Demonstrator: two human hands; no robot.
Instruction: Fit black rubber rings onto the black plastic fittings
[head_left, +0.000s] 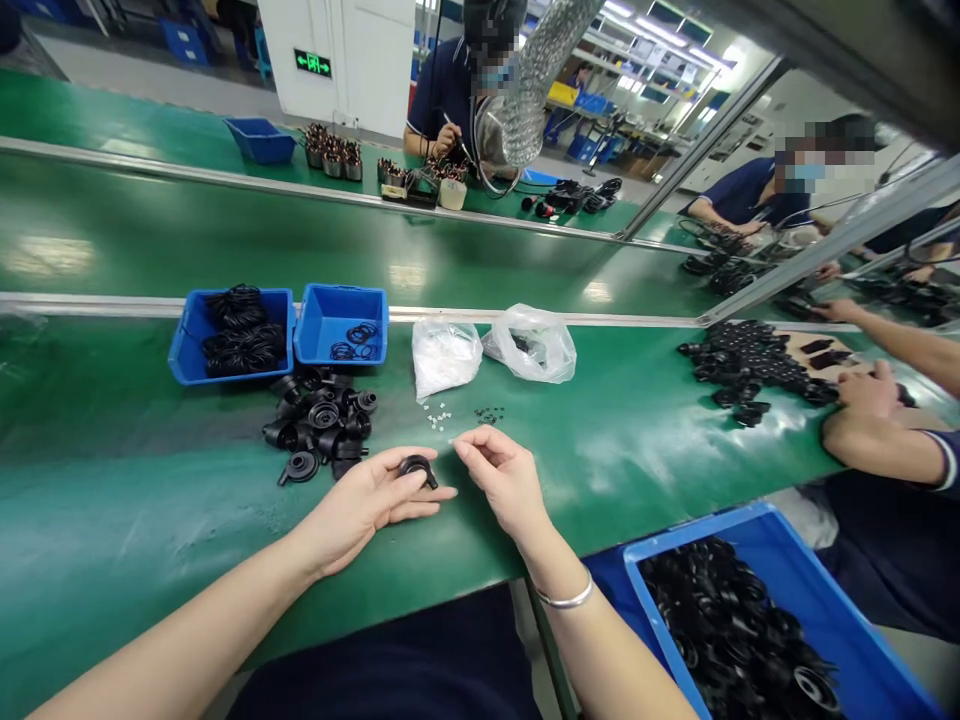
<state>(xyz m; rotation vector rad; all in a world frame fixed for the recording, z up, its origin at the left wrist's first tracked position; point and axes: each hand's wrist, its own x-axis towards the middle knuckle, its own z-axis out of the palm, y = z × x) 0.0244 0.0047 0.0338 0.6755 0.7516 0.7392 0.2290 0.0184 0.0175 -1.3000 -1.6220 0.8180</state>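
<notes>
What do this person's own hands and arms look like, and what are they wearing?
The left hand and the right hand are bare, with no gloves, and the forearms show no sleeves. A thin silver bangle circles the right wrist. A dark navy garment shows at the bottom of the view.

A small black molded rubber cap point(417, 470), ring-shaped with a curved collar, sits tilted upright in the fingers of the left hand point(360, 510), just above the green tabletop point(187, 520).
</notes>
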